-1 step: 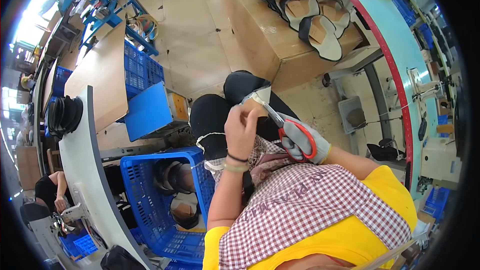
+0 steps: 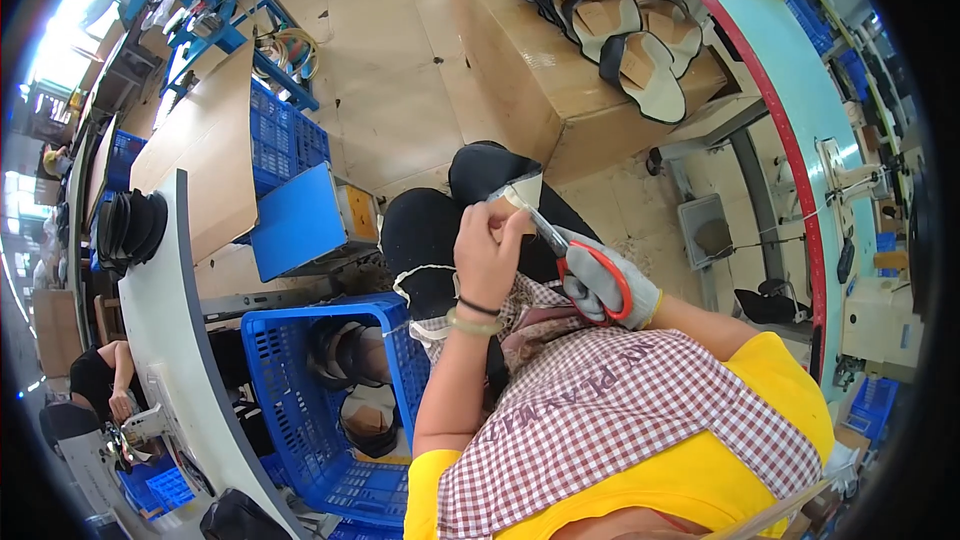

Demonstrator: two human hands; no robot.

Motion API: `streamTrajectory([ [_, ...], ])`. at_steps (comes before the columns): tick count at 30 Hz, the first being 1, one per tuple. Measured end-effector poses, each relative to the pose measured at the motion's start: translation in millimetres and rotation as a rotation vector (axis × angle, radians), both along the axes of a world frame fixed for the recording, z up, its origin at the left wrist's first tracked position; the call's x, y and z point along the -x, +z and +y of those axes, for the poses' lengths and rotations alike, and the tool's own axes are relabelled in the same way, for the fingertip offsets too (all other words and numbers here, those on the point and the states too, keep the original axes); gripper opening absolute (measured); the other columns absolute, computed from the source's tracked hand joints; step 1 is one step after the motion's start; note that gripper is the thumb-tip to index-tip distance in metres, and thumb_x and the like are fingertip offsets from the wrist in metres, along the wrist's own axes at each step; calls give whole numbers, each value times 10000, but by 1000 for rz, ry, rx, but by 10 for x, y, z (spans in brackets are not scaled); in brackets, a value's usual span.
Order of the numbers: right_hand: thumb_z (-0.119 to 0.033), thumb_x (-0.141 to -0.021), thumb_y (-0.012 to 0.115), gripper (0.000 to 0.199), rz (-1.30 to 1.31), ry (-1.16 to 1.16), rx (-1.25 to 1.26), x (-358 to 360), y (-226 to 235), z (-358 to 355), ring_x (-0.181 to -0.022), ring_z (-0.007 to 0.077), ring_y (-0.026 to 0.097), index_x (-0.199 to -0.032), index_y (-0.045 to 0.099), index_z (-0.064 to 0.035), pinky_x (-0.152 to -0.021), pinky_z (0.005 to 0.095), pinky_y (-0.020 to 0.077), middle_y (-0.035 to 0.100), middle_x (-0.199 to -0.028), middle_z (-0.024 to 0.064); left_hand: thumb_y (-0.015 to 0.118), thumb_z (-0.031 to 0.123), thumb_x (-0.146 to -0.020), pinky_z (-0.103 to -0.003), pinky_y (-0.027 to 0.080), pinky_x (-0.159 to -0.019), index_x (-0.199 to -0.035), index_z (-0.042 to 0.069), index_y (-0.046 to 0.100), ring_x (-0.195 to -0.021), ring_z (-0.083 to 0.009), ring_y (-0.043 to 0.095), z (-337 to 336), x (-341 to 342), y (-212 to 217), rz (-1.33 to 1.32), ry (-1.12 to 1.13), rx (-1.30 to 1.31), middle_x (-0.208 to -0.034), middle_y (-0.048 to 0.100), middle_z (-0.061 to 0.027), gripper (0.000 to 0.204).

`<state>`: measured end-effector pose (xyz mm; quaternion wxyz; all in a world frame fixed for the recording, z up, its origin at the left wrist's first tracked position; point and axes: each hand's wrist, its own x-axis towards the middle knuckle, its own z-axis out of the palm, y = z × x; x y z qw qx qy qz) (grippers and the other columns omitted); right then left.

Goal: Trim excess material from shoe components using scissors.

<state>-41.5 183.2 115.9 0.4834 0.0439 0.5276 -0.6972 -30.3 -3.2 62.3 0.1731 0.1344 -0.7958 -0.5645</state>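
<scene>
My bare left hand (image 2: 486, 258) pinches a cream-coloured piece (image 2: 526, 188) over my black-clad knees. It looks like part of a sandal, but my fingers hide some of it. In my right hand (image 2: 612, 290), which wears a grey-white glove, are scissors (image 2: 549, 233) with red handles. Their blades point up and left and meet the cream piece beside my left fingertips. Whether the blade tips are parted is hard to make out. A thin pale strip (image 2: 402, 283) hangs over my left knee.
Left of my legs, a blue crate (image 2: 262, 380) contains several dark sandal parts. Black sandals (image 2: 640, 75) with pale insoles lie on a cardboard box (image 2: 560, 90) ahead. A white-topped table (image 2: 185, 330) stands at left, with another person (image 2: 110, 375) beyond it.
My left hand and wrist have shifted slightly, with the fingers still at the cream piece. The scissors and my right hand hold almost the same place.
</scene>
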Motion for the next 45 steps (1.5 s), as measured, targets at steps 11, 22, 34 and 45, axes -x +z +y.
streamTrajectory([
  [11, -446, -946, 509, 553, -52, -35, 54, 146, -211, 0, -487, 34, 425, -1405, 375, -167, -422, 168, 354, 514, -720, -12, 587, 26, -833, -312, 395, -543, -763, -24, 503, -584, -193, 464, -10, 194, -167, 88, -184, 59, -681, 456, -99, 120],
  [22, -463, -957, 480, 493, -138, -119, 393, 452, -365, 167, -449, 35, 365, -1334, 417, -150, -387, 172, 283, 460, -668, -29, 668, 68, -805, -395, 441, -748, -844, -14, 631, -851, -329, 545, -1105, -459, -143, -94, 269, 642, -888, 601, -158, 98],
  [34, -122, -849, 548, 556, 275, -69, -6, 708, -416, 150, -427, 92, 447, -1375, 377, -62, -403, 229, 372, 499, -620, 8, 669, -2, -658, -413, 451, -888, -1102, 12, 539, -1027, -377, 538, -647, 265, -280, -189, -460, 295, -1039, 591, -178, 464],
  [45, -171, -871, 628, 621, 419, -50, 196, 1178, -1126, -186, -890, 97, 591, -1410, 356, -30, -768, 267, 498, 634, -1034, 62, 595, 40, -847, -268, 484, -673, -1025, -2, 629, -737, -159, 605, -427, 262, 711, 96, -692, -35, -873, 662, -104, 186],
])
